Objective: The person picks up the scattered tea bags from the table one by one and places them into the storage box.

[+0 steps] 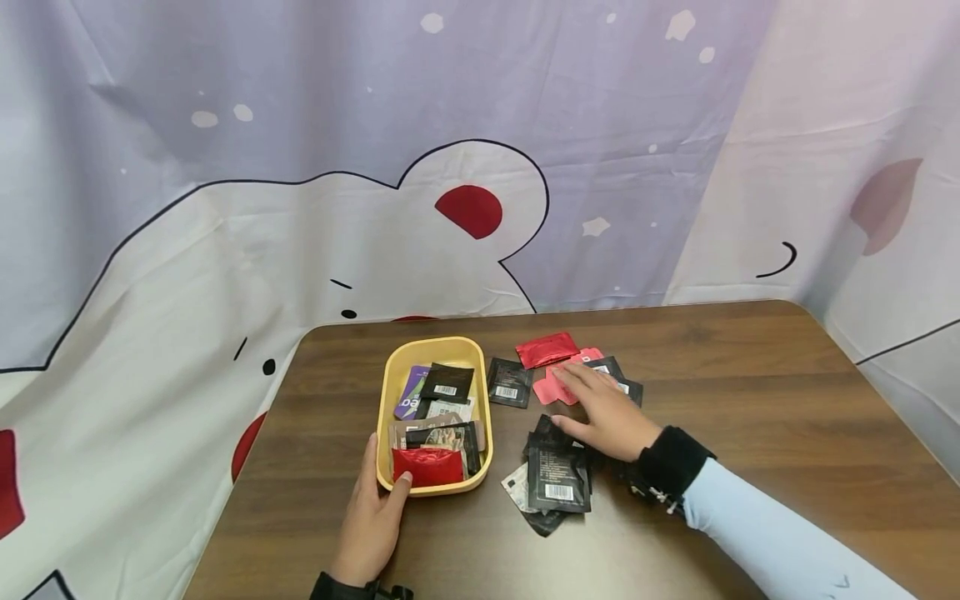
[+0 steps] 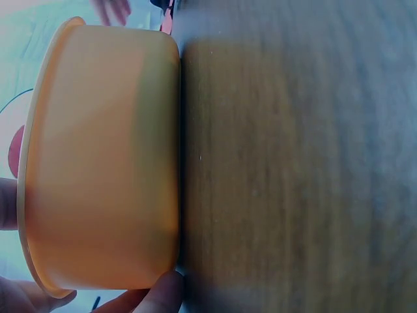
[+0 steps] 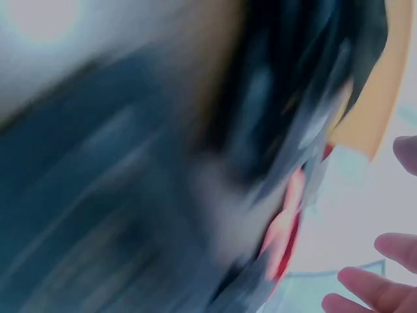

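Note:
A yellow plastic container (image 1: 486, 367) stands on the table with several packets inside, among them a red packet (image 1: 427, 467) at its near end. My left hand (image 1: 371, 521) holds its near-left corner, the thumb at the near rim and fingers along the side; the left wrist view shows fingertips around the container wall (image 2: 104, 156). With fingers spread, my right hand (image 1: 611, 414) hovers over loose packets right of the container. Beneath its fingertips lie pink packets (image 1: 551, 390). A pile of black packets (image 1: 558, 475) lies just nearer than the thumb, blurred in the right wrist view.
Behind the right hand lies a shiny red packet (image 1: 546, 350), with a black packet (image 1: 510, 382) beside the container. More black packets (image 1: 632, 390) show past the fingers. A patterned curtain (image 1: 360, 233) hangs behind the wooden table (image 1: 750, 400).

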Motion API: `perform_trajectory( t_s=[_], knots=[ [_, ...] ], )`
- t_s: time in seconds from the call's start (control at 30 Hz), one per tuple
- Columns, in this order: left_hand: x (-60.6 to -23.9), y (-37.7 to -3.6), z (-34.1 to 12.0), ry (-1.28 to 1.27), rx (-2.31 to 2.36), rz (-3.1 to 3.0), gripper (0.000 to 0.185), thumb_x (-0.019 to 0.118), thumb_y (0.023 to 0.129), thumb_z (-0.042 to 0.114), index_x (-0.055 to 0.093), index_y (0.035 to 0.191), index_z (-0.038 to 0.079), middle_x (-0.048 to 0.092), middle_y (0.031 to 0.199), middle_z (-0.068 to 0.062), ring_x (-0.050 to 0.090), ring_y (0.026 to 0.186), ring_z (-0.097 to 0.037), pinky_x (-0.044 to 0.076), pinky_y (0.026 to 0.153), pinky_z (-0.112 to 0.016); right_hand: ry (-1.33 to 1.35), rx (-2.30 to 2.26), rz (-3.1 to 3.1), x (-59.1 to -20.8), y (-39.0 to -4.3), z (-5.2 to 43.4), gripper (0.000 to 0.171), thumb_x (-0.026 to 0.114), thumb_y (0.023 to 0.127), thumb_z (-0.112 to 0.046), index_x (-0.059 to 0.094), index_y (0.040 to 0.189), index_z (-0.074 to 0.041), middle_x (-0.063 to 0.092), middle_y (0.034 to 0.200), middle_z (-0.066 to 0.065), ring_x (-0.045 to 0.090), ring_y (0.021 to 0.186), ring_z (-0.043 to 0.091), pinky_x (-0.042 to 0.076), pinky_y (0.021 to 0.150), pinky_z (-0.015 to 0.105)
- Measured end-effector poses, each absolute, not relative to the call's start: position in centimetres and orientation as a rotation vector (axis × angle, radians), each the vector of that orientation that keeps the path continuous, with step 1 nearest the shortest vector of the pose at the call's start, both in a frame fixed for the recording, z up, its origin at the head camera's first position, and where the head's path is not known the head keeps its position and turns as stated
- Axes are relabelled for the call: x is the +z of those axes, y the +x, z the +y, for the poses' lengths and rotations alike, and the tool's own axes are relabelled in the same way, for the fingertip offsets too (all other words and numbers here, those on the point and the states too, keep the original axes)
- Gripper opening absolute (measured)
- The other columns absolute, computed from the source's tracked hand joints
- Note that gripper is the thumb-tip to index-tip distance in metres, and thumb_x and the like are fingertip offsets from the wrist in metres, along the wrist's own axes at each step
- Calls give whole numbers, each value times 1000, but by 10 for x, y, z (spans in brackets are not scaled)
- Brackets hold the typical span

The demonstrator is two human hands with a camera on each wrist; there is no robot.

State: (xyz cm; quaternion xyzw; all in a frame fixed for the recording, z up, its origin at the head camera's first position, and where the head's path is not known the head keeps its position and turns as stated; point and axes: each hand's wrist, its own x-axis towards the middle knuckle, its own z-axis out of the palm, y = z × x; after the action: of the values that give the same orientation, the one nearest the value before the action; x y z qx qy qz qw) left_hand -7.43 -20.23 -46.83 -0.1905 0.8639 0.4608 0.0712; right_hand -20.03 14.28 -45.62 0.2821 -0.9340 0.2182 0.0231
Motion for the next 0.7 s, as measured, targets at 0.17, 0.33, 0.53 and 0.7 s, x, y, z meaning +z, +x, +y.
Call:
perform_trajectory(
  t_s=[0.17,0.33,0.53,0.7],
  knots=[
    [-470,-75,-203,-574,1395,2592,87,55,102,37,-4,164,23,15,169,-21,22,153,-45,22,119,-66,803,570,-2945,-464,-199,175,76,73,90,-38,44,153,-6,44,154,23,43,141,45,31,115,66],
    [-471,-74,-205,-596,1402,2581,86,55,102,35,-3,164,25,14,169,-19,21,154,-44,22,120,-64,762,513,-2990,-465,-196,190,73,72,91,-38,45,152,-6,46,152,25,40,142,49,32,114,67],
    [-472,-74,-205,-599,1404,2579,86,55,101,35,-2,164,24,13,170,-18,20,155,-43,21,120,-64,710,462,-3030,-465,-197,189,73,73,90,-39,48,150,-6,48,149,27,46,137,50,37,110,67],
    [-470,-75,-204,-585,1392,2592,86,55,101,36,-2,164,23,15,169,-19,21,154,-44,22,119,-66,663,392,-3086,-468,-197,191,73,74,89,-37,49,148,-2,49,146,30,49,133,51,41,107,65]
  ],
)
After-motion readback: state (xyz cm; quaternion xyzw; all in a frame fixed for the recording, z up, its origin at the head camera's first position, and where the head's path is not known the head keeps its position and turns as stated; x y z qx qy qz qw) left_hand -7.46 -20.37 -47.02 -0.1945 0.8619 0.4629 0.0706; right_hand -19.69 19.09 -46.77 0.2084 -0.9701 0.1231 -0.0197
